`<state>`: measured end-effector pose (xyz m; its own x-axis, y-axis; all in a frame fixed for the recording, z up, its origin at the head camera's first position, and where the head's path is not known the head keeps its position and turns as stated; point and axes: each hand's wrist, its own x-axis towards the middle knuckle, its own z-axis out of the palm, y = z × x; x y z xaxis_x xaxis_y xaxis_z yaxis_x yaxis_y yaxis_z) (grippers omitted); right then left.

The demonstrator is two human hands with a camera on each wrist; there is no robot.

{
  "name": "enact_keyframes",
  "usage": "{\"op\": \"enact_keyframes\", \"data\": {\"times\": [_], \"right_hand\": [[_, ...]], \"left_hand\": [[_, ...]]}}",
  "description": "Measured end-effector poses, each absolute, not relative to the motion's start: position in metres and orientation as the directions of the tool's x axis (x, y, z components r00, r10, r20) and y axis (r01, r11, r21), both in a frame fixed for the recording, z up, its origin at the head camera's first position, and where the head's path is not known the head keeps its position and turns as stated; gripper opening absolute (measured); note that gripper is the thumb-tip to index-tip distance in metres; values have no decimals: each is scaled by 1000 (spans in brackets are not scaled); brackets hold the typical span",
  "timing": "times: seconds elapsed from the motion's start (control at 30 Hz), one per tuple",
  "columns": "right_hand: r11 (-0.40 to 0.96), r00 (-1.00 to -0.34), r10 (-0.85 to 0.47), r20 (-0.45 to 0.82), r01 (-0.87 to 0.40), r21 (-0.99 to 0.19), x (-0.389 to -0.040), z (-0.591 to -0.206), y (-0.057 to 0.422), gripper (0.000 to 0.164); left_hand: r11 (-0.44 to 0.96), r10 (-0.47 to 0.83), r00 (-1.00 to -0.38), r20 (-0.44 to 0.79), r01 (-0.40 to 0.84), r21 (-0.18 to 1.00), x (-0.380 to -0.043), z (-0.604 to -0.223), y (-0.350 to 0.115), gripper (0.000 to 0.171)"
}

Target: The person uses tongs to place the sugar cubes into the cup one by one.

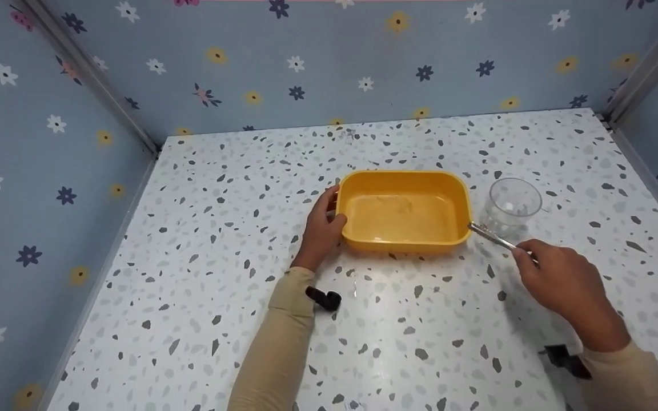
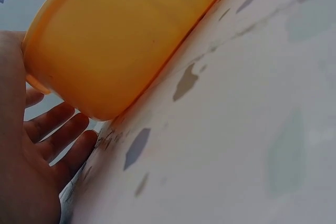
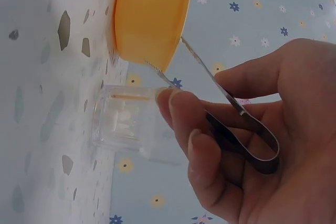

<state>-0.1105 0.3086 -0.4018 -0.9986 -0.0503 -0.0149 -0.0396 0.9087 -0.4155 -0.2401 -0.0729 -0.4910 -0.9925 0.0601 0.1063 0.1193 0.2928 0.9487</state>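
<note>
A yellow rectangular plastic tub [image 1: 403,220] stands on the table with only its bare bottom showing inside. At its left end, my left hand [image 1: 322,231] holds the rim, thumb at the edge and fingers against the outer wall. In the left wrist view the other fingers of the left hand [image 2: 47,145] spread loosely beside the tub [image 2: 110,40]. My right hand [image 1: 563,279] grips small metal tongs [image 1: 492,236], whose tips reach the tub's front right corner. The right wrist view shows the tongs [image 3: 231,100] with serrated arms apart and nothing between them.
A clear cup [image 1: 514,204] stands just right of the tub, with pale, see-through pieces in its bottom. The speckled white table [image 1: 237,319] is bounded by flower-patterned panels [image 1: 329,68] at the back and on both sides.
</note>
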Motion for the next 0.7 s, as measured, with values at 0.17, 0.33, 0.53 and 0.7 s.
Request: {"op": "enact_keyframes", "data": {"times": [0.17,0.33,0.53,0.7], "right_hand": [[892,-994,-79,-76,-36,-450,-110,-398,320,38],[880,-989,-97,-109,-34,-475,-111,-399,326,40],[914,-988,-89,-129,-30,-405,-114,-403,325,38],[924,-983,-99,-154,-34,-381,-117,-407,323,36]], "left_hand": [[294,59,-994,92,106,950,-241,-492,-72,64],[294,60,-995,84,98,951,-241,-491,-73,64],[298,58,-994,97,109,948,-240,-492,-73,63],[293,59,-992,109,122,948,-240,-490,-73,62]]}}
